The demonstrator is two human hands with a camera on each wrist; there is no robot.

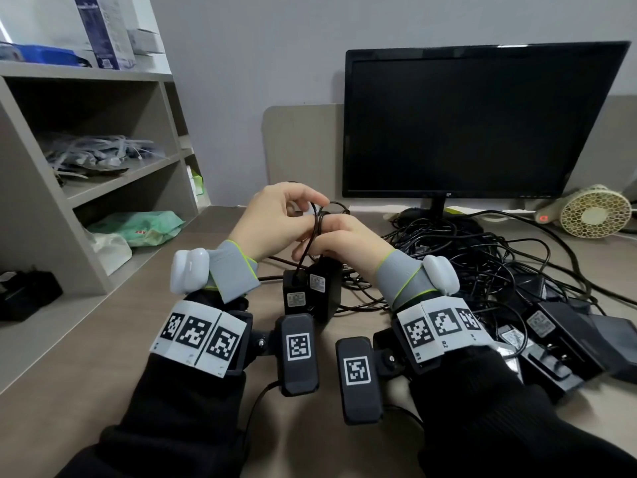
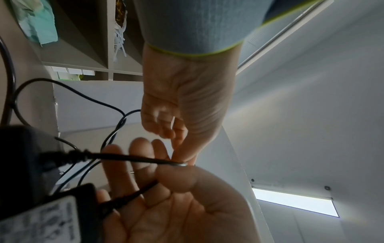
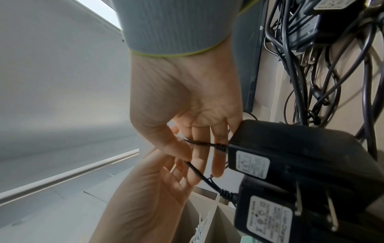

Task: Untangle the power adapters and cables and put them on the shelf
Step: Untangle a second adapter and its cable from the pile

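Both hands meet above the desk's middle. My left hand (image 1: 303,205) pinches a thin black cable (image 1: 312,229) from above. My right hand (image 1: 327,236) holds the same strands between thumb and fingers, with loops lying round a finger. Two black power adapters (image 1: 296,294) (image 1: 325,288) with white labels hang from these cables just below the hands. In the left wrist view my left hand (image 2: 180,131) has curled fingers, and the right thumb presses the cable (image 2: 135,159). The right wrist view shows my right hand (image 3: 197,148) beside both adapters (image 3: 290,156).
A tangled pile of black cables (image 1: 482,263) and more adapters (image 1: 558,339) covers the desk at right. A grey shelf unit (image 1: 120,181) stands at left holding white ties and a green bag (image 1: 148,229). A dark monitor (image 1: 475,122) and a small fan (image 1: 593,212) stand behind.
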